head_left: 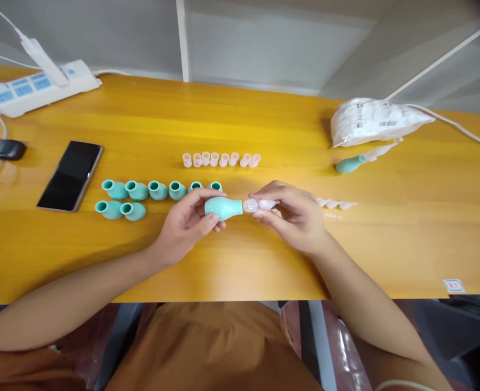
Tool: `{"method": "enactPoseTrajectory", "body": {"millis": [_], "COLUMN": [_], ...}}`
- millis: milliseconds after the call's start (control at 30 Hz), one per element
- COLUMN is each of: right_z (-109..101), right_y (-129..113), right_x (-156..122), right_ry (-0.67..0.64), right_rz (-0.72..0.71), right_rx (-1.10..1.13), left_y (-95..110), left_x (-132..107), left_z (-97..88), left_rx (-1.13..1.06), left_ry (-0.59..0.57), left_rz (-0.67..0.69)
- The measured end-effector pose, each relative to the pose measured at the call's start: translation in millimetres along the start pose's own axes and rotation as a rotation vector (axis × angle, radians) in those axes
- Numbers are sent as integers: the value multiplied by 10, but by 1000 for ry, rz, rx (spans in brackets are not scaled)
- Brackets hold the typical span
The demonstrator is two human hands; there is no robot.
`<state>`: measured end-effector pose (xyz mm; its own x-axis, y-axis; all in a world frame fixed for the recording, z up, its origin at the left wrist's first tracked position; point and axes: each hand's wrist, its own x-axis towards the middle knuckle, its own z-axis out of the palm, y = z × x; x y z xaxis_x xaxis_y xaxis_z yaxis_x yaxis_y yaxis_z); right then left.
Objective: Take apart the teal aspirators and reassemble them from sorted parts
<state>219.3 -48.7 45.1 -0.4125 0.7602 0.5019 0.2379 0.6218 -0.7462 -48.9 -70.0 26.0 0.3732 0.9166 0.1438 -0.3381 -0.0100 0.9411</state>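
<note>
My left hand is closed round a teal rubber bulb, its narrow neck turned to the right. Facing that neck, a translucent nozzle piece with a rounded end is pinched in my right hand. The two parts lie almost end to end; whether they touch I cannot tell. Several more teal bulbs rest in two rows by my left hand, some partly hidden behind it. Beyond both hands runs a row of small translucent cups. Clear pointed tips and tiny pieces lie right of my right hand.
An assembled teal bulb with a clear nozzle lies at the right, before a white plastic package. At the left are a black phone, a power strip with cables and a small black device. A partition stands behind the wooden table.
</note>
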Motion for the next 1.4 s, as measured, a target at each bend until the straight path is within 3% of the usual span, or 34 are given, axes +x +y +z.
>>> {"method": "enactPoseTrajectory", "body": {"millis": [200,400,600,867,1167,1400], "right_z": [-31,-103,-132,-161,-180,-149], "right_y": [10,34,74,65,19,28], "right_x": [17,-50,-75,-74,-50,-6], "right_ry": [-19,-20,-53,-109,-170,-173], "right_rz": [-261,-278,-321,-254,-150,-102], "right_rx": [-260,-369,-449,-413,-342,-192], "left_y": [-15,8,50,58,-56,-4], "left_x": [11,33,53,24,-29,-25], "left_z": [-7,-8,-2,8,-103,-84], "left_rx": [-16,-43,80,219,553,631], "left_ry": [52,40,47,50,13,-10], "left_rz": [-75,-141,-134,-126,92,170]}}
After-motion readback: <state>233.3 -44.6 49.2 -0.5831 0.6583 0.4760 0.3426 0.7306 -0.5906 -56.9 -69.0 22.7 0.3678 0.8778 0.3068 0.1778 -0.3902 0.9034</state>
